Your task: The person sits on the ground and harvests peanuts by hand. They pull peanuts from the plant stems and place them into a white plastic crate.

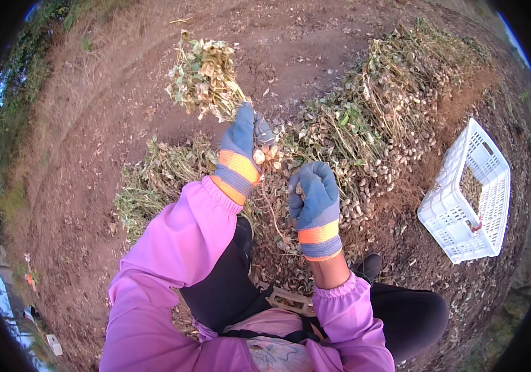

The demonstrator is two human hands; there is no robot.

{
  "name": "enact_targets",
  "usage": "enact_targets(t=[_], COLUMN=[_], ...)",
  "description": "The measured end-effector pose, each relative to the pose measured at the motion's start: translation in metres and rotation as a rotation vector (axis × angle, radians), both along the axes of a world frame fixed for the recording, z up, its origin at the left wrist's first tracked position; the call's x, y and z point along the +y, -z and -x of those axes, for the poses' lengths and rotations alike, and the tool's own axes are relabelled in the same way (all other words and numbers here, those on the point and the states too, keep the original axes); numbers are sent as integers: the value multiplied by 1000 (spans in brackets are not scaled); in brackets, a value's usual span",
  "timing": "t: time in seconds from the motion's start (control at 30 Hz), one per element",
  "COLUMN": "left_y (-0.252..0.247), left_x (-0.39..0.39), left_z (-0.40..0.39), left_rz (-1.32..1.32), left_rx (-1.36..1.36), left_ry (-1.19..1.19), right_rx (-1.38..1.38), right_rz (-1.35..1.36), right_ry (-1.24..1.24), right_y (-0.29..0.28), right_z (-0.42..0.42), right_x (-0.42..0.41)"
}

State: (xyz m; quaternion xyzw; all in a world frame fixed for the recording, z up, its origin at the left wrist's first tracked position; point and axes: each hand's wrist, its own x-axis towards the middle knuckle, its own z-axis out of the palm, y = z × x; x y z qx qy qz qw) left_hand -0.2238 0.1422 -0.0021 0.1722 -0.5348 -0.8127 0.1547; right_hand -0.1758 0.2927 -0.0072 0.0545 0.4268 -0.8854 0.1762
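Observation:
My left hand (246, 135), in a blue work glove with an orange cuff, is closed around the stems of a dried peanut plant (207, 76). The plant's leaves stick out beyond the fingers, and a few peanut pods (268, 155) hang at the root end beside the palm. Lower and to the right, my right hand (314, 190), gloved alike, has curled fingers around a small pale thing, apparently a peanut pod (299, 188). A long heap of pulled peanut plants (363, 135) with many pods lies just beyond my hands.
At the right a white plastic crate (447, 200) stands tilted in view, with loose peanuts (471, 188) inside. More plants (163, 172) lie at the left on brown soil. A slatted wooden-looking object (288, 300) is between my legs. A small white box (54, 344) sits far left.

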Motion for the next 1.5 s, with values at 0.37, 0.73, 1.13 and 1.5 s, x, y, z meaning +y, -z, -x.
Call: enact_targets(t=[0.37, 0.73, 1.13, 1.5], left_y=[-3, -7, -5, -11], left_x=[2, 5, 13, 27], left_z=[-6, -3, -4, -5], left_rz=[-164, -168, -225, -286], left_rx=[77, 35, 139, 136], left_ry=[204, 281, 316, 281], right_rx=[560, 327, 208, -140], right_rz=[-548, -511, -324, 111], right_ry=[133, -155, -221, 66], right_y=[17, 14, 18, 13], right_z=[28, 35, 40, 21], right_x=[4, -10, -7, -13])
